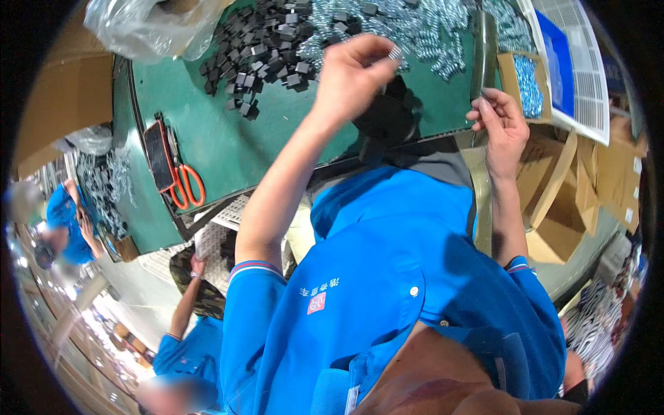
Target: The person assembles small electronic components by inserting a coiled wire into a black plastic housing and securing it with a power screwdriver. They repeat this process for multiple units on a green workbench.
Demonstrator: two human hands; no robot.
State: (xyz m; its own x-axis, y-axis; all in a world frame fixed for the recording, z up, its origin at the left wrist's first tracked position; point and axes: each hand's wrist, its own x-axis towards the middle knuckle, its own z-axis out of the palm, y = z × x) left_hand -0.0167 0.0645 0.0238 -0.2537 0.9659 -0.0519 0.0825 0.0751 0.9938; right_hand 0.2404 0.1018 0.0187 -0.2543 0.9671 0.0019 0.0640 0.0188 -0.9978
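Note:
Between the thumb and fingers of my left hand (pixel 351 77) is a small metal spring (pixel 395 53). That hand is raised over the green table, in front of a wide heap of silvery springs (pixel 432 34). A heap of small black blocks (pixel 266 45) lies to its left. Just below the hand, at the table's near edge, stands a black rounded fixture (pixel 387 119), partly covered by my hand and wrist. My right hand (pixel 503 131) is at the lower end of a dark green tube-like bar (pixel 483 59). Its thumb and index finger are pinched; what they hold, if anything, is hidden.
Scissors with orange handles (pixel 185 185) and a dark phone (pixel 159 155) lie on the left. A clear plastic bag (pixel 149 28) is at the back left. On the right are a small carton of springs (pixel 529 86) and open cardboard boxes (pixel 564 200). Co-workers sit at left.

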